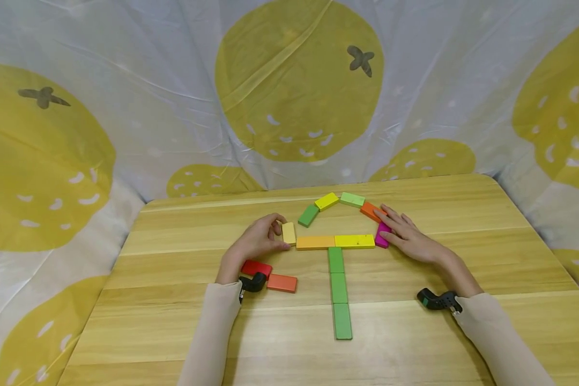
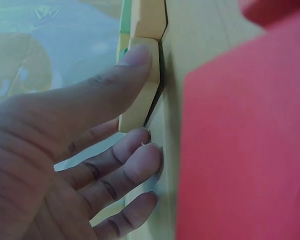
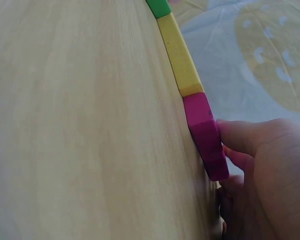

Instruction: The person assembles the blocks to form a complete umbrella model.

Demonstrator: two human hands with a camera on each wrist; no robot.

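My left hand (image 1: pixel 262 237) pinches a pale yellow block (image 1: pixel 288 234) between thumb and fingers at the left end of a row made of an orange-yellow block (image 1: pixel 315 243) and a yellow block (image 1: pixel 354 241). In the left wrist view the thumb lies on the pale block (image 2: pixel 140 102). My right hand (image 1: pixel 412 237) has its fingers extended, touching an orange block (image 1: pixel 372 212) and a magenta block (image 1: pixel 382 235). The right wrist view shows the thumb against the magenta block (image 3: pixel 206 134). Green, yellow and light green blocks (image 1: pixel 352 200) form an arc above the row.
Several green blocks (image 1: pixel 339 288) run down from the row toward the front. A red block (image 1: pixel 257 268) and an orange-red block (image 1: pixel 282 283) lie beside the left wrist. A patterned cloth (image 1: pixel 183 107) hangs behind the wooden table (image 1: pixel 405 348).
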